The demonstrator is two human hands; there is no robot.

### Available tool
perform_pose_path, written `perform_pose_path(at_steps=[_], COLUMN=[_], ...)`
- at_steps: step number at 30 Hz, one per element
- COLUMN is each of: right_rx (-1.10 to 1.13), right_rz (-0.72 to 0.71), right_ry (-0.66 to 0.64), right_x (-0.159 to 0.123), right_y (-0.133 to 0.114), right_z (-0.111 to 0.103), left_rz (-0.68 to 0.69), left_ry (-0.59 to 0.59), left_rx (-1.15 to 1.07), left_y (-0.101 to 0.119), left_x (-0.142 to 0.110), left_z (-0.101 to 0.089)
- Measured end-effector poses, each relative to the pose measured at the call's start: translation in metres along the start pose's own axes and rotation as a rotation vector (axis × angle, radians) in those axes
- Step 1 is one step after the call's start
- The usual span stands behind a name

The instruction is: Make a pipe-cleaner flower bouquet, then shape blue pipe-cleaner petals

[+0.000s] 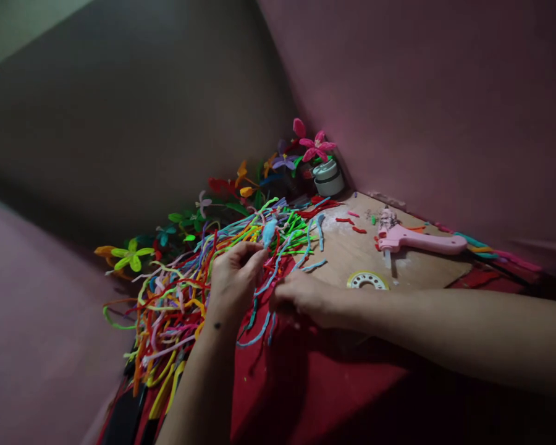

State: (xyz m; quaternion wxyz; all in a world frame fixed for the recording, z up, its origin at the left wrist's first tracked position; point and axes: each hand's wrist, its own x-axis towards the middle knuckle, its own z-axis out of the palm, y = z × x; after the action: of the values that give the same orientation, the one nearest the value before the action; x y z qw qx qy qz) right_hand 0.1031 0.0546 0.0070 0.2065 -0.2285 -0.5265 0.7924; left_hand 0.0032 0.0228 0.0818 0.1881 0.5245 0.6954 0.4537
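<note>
Fingers pinched, my left hand holds a light-blue pipe cleaner whose top is formed into a fuzzy petal shape standing above the thumb. To its right, my right hand is closed with the fingertips pointing left. Thin blue pipe cleaner strands run beside and below those fingertips; whether the hand grips one is hidden. A large heap of loose multicoloured pipe cleaners lies beside and behind my left hand. Further blue pieces lie just beyond my right hand.
A pink glue gun rests on a wooden board, with a tape roll nearer me. Finished pipe cleaner flowers line the wall, beside a white container. Yellow-handled scissors lie at front left on the red surface.
</note>
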Motion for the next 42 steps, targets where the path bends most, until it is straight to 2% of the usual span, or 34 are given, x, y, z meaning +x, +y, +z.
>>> perform_pose_path(at_steps=[4, 6, 8, 10, 12, 14, 17, 20, 23, 26, 29, 31, 33, 35, 36, 39, 42], right_rx=[-0.554, -0.731, -0.793, -0.791, -0.77, -0.761, -0.782, -0.841, -0.934, -1.002, -1.056, -1.075, -1.085, -1.088, -1.093, -1.101, -1.094], right_rz=[-0.077, -0.065, -0.036, -0.026, -0.026, -0.036, -0.053, -0.095, -0.193, -0.284, -0.352, -0.377, -0.363, -0.319, -0.301, -0.293, -0.304], right_ry=[-0.483, -0.673, -0.739, -0.746, -0.745, -0.747, -0.756, -0.795, -0.796, -0.769, -0.747, -0.723, -0.705, -0.694, -0.689, -0.679, -0.676], right_x=[-0.006, -0.008, -0.01, -0.011, -0.011, -0.011, -0.009, -0.009, -0.011, -0.016, -0.02, -0.022, -0.023, -0.024, -0.025, -0.027, -0.027], right_y=[0.006, 0.004, 0.001, -0.002, -0.003, -0.004, -0.003, -0.001, 0.002, 0.004, 0.006, 0.006, 0.006, 0.005, 0.005, 0.005, 0.006], right_z=[0.002, 0.002, 0.001, 0.001, 0.0, 0.0, 0.0, 0.0, 0.001, 0.003, 0.005, 0.005, 0.006, 0.006, 0.007, 0.009, 0.01], left_rz=[-0.043, -0.09, -0.13, -0.139, -0.131, -0.115, -0.07, -0.007, -0.032, -0.088, -0.101, -0.107, -0.094, -0.043, -0.008, 0.068, 0.059], left_ry=[-0.218, -0.306, -0.361, -0.382, -0.355, -0.299, -0.234, -0.175, -0.123, -0.094, -0.148, -0.238, -0.398, -0.54, -0.571, -0.551, -0.528], left_rx=[-0.076, -0.169, -0.215, -0.206, -0.177, -0.142, -0.119, -0.039, 0.056, 0.109, 0.131, 0.189, 0.277, 0.395, 0.471, 0.685, 0.862], left_y=[0.007, 0.006, 0.001, -0.004, -0.01, -0.013, -0.009, 0.003, 0.01, 0.001, -0.02, -0.033, -0.04, -0.043, -0.044, -0.047, -0.054], left_x=[0.029, 0.041, 0.051, 0.06, 0.069, 0.073, 0.068, 0.048, 0.024, 0.005, -0.005, -0.009, -0.012, -0.013, -0.014, -0.015, -0.016], left_z=[0.034, 0.054, 0.073, 0.09, 0.101, 0.103, 0.088, 0.056, 0.021, -0.008, -0.026, -0.033, -0.038, -0.039, -0.038, -0.028, -0.014])
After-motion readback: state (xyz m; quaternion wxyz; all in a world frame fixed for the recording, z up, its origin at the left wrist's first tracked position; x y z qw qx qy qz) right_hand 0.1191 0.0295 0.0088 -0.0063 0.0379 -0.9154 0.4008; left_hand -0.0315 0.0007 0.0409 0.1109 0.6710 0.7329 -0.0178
